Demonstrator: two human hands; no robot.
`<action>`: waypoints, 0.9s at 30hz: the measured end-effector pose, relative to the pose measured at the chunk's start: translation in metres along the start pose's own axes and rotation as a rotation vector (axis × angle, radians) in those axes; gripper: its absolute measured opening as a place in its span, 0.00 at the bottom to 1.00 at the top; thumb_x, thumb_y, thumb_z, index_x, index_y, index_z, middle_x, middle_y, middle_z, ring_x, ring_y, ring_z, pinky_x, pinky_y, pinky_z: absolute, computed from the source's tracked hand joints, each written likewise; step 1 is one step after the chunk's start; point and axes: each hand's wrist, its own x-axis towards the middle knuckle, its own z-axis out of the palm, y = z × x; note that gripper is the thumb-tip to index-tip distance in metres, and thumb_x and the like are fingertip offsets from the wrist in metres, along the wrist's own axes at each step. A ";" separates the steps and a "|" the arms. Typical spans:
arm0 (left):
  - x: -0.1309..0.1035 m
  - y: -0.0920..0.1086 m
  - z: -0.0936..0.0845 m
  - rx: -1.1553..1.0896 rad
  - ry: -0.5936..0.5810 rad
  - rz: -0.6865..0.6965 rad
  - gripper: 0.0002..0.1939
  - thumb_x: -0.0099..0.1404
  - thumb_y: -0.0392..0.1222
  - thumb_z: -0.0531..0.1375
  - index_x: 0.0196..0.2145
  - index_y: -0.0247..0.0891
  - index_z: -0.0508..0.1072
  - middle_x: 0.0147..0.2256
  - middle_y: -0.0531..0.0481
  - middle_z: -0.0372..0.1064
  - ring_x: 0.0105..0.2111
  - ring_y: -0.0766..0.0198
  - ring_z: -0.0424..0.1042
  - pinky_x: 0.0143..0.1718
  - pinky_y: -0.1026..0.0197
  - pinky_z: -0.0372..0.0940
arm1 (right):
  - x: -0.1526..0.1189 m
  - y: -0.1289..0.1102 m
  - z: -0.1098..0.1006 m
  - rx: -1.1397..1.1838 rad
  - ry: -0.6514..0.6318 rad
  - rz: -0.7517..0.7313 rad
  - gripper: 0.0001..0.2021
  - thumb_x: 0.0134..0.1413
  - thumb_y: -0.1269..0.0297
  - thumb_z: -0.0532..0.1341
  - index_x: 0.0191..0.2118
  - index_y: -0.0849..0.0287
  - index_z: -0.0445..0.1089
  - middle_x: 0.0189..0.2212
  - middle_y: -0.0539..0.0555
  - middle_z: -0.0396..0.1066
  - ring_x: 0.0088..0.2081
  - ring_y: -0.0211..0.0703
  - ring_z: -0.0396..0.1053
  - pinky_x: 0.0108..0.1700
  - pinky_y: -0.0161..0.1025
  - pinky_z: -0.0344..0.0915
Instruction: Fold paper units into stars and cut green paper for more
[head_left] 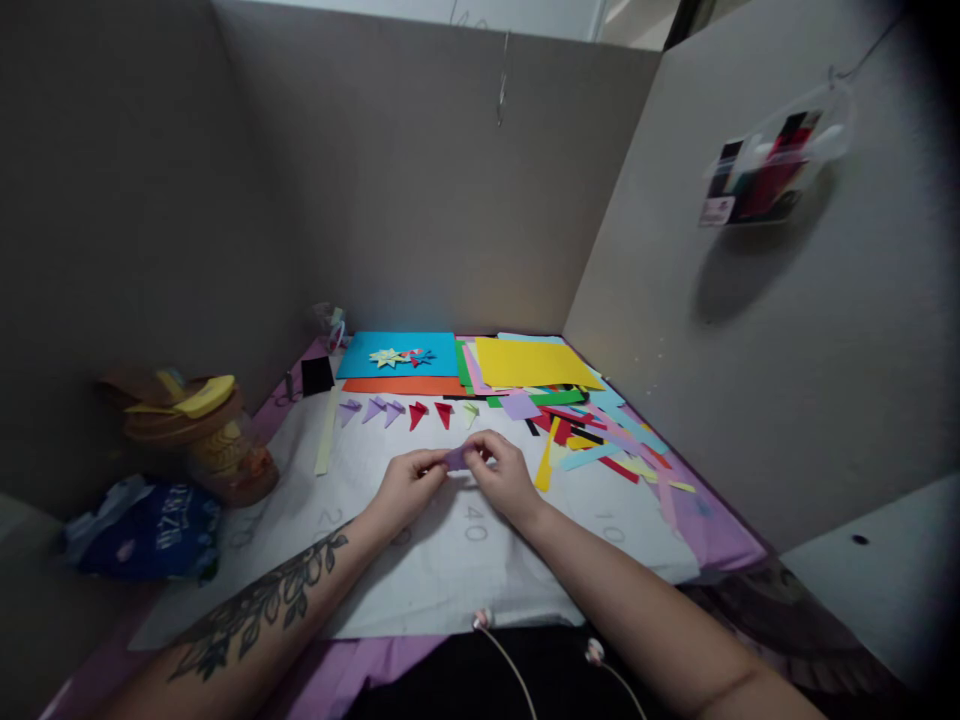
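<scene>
A small piece of purple paper (457,458) is pinched between my two hands above the white sheet (360,590). My left hand (414,482) grips its left end, and my right hand (501,472) holds its right end. Just beyond them lies a row of folded paper pieces: purple ones (374,409) at the left, red ones (418,415) in the middle and a pale green one (470,414). Right of that row is a flat purple square (520,405).
Coloured paper strips (592,455) are scattered at the right. Blue (356,352) and yellow (536,362) sheets lie at the back, with paper stars (388,357) on the blue one. A jar (229,460) and a blue packet (150,527) stand at the left.
</scene>
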 end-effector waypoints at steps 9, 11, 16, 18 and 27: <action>0.002 -0.011 0.001 0.000 0.071 -0.024 0.12 0.58 0.46 0.55 0.28 0.35 0.72 0.20 0.54 0.65 0.21 0.68 0.62 0.23 0.67 0.56 | 0.001 0.006 0.007 0.250 -0.136 0.226 0.07 0.46 0.63 0.60 0.30 0.58 0.61 0.23 0.45 0.62 0.25 0.35 0.61 0.27 0.32 0.58; 0.002 -0.012 0.002 -0.045 0.086 -0.043 0.11 0.57 0.46 0.57 0.29 0.35 0.71 0.21 0.55 0.65 0.20 0.68 0.62 0.22 0.67 0.56 | 0.000 0.007 0.009 0.267 -0.144 0.234 0.06 0.45 0.66 0.60 0.30 0.58 0.61 0.23 0.45 0.62 0.25 0.35 0.61 0.28 0.32 0.58; 0.002 -0.008 0.003 -0.125 0.024 -0.079 0.08 0.56 0.43 0.57 0.27 0.34 0.69 0.20 0.55 0.64 0.20 0.70 0.62 0.22 0.68 0.56 | -0.001 0.004 0.010 0.296 -0.123 0.187 0.05 0.44 0.71 0.56 0.30 0.57 0.60 0.24 0.45 0.61 0.26 0.35 0.61 0.29 0.32 0.58; 0.002 -0.007 0.003 -0.142 -0.009 -0.081 0.10 0.58 0.43 0.55 0.24 0.35 0.67 0.18 0.56 0.61 0.18 0.71 0.60 0.21 0.69 0.54 | -0.002 0.001 0.008 0.308 -0.140 0.162 0.04 0.44 0.71 0.55 0.30 0.57 0.61 0.25 0.46 0.62 0.27 0.35 0.61 0.29 0.32 0.59; -0.001 -0.010 0.000 0.015 0.007 0.040 0.12 0.61 0.42 0.53 0.28 0.35 0.72 0.21 0.54 0.67 0.21 0.68 0.63 0.24 0.67 0.58 | -0.001 0.001 0.002 0.320 -0.120 0.159 0.05 0.49 0.63 0.59 0.29 0.58 0.65 0.24 0.48 0.64 0.27 0.36 0.63 0.30 0.34 0.61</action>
